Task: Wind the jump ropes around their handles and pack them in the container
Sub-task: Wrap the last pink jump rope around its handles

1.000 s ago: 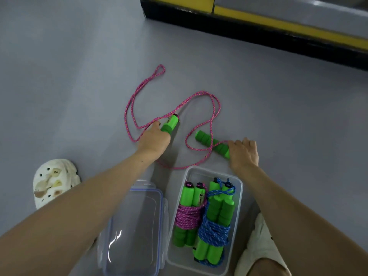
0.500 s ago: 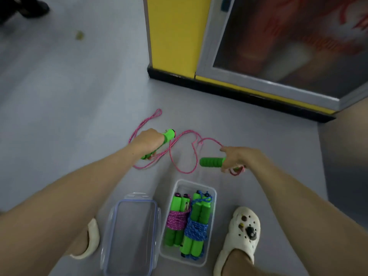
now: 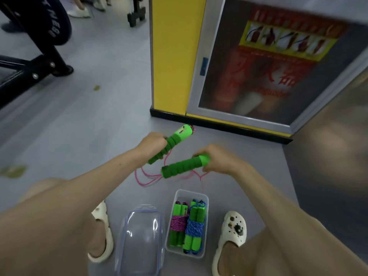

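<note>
My left hand (image 3: 153,145) grips one green foam handle (image 3: 175,141) of a pink jump rope, tilted up to the right. The other green handle (image 3: 184,165) is gripped at its right end by my right hand (image 3: 217,159) and points down-left. Both handles are lifted off the floor. The pink rope (image 3: 148,179) hangs from them in loose loops down to the grey floor. Below stands a clear container (image 3: 206,198) holding two wound ropes with green handles, one pink (image 3: 178,224), one blue (image 3: 194,228).
The container's clear lid (image 3: 142,240) lies on the floor to its left. My feet in white clogs (image 3: 232,232) flank lid and container. A yellow pillar (image 3: 173,56) and a framed glass panel stand ahead. Black exercise equipment (image 3: 39,64) is at upper left.
Both hands have lifted the green handles off the floor and brought them closer together. The pink rope now trails below them. The view has tilted up.
</note>
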The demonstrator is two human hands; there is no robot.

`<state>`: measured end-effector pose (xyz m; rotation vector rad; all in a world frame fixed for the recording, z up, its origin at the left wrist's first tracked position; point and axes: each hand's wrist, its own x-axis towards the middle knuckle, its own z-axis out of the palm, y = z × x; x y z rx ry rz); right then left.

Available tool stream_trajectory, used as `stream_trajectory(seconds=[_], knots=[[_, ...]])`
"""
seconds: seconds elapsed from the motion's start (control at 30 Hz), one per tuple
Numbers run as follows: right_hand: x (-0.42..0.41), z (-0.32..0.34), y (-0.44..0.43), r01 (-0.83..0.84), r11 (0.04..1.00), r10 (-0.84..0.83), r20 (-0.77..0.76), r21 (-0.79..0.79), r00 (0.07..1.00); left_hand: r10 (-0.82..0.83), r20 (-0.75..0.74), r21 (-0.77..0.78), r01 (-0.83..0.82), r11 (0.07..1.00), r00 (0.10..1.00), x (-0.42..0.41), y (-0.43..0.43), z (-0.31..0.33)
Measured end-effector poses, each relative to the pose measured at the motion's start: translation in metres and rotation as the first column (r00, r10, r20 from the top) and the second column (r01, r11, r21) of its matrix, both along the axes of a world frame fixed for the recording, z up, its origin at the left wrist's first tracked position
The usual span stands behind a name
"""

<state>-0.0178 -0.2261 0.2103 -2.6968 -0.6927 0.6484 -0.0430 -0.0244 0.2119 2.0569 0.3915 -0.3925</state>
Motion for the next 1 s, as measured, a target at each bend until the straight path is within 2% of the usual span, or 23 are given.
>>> stream_trajectory(seconds=[0.1, 0.23, 0.33, 0.47, 0.57, 0.67, 0.73, 0.77, 0.8, 0.83, 0.87, 0.9, 0.93, 1.0], knots=[[-0.019, 0.001, 0.009, 0.024, 0.999, -0.028, 0.131, 0.033, 0.991, -0.035, 0.011, -0.033, 0.035, 0.999, 0.999, -0.021, -0.013, 0.013], [-0.028, 0.003, 0.015, 0.203, 0.960, -0.243, 0.218, 0.191, 0.945, -0.019, -0.001, -0.034, 0.019, 0.999, 1.000, -0.027, -0.024, 0.013], [-0.030, 0.000, 0.020, 0.274, 0.938, -0.331, 0.314, 0.212, 0.890, -0.053, 0.017, -0.170, 0.055, 0.984, 0.998, -0.035, -0.026, 0.001], [-0.026, -0.003, 0.025, 0.345, 0.853, -0.444, 0.195, 0.392, 0.875, -0.145, -0.019, -0.248, 0.136, 0.959, 0.989, -0.037, -0.031, -0.005], [-0.014, -0.004, 0.022, 0.305, 0.807, -0.454, 0.202, 0.505, 0.868, -0.116, -0.036, -0.310, 0.100, 0.945, 0.993, -0.028, -0.033, -0.007], [-0.002, -0.004, 0.018, 0.315, 0.691, -0.509, 0.128, 0.651, 0.851, -0.029, -0.039, -0.449, 0.008, 0.894, 0.999, -0.022, -0.036, -0.010], [0.003, -0.006, 0.022, 0.442, 0.578, -0.573, -0.045, 0.686, 0.818, 0.044, -0.026, -0.529, -0.051, 0.847, 0.999, -0.018, -0.040, -0.010], [0.003, -0.007, 0.025, 0.543, 0.478, -0.609, -0.185, 0.691, 0.772, 0.064, -0.016, -0.543, -0.062, 0.838, 0.998, -0.016, -0.041, -0.010], [0.004, -0.007, 0.030, 0.649, 0.327, -0.633, -0.351, 0.687, 0.690, 0.080, -0.009, -0.551, -0.072, 0.831, 0.997, -0.014, -0.043, -0.011], [0.004, -0.006, 0.034, 0.740, 0.131, -0.624, -0.525, 0.660, 0.579, 0.093, -0.004, -0.562, -0.079, 0.823, 0.996, -0.012, -0.044, -0.011], [0.005, -0.004, 0.035, 0.796, -0.068, -0.572, -0.678, 0.601, 0.462, 0.105, 0.001, -0.574, -0.085, 0.815, 0.994, -0.010, -0.044, -0.011], [0.005, -0.001, 0.035, 0.823, -0.226, -0.472, -0.798, 0.520, 0.375, 0.113, 0.006, -0.581, -0.089, 0.809, 0.994, -0.009, -0.045, -0.012], [0.006, 0.001, 0.035, 0.844, -0.310, -0.352, -0.878, 0.438, 0.326, 0.118, 0.007, -0.581, -0.092, 0.809, 0.993, -0.008, -0.044, -0.012], [0.007, 0.005, 0.035, 0.899, -0.308, -0.160, -0.948, 0.312, 0.274, 0.109, 0.004, -0.559, -0.088, 0.825, 0.994, -0.007, -0.044, -0.013]])
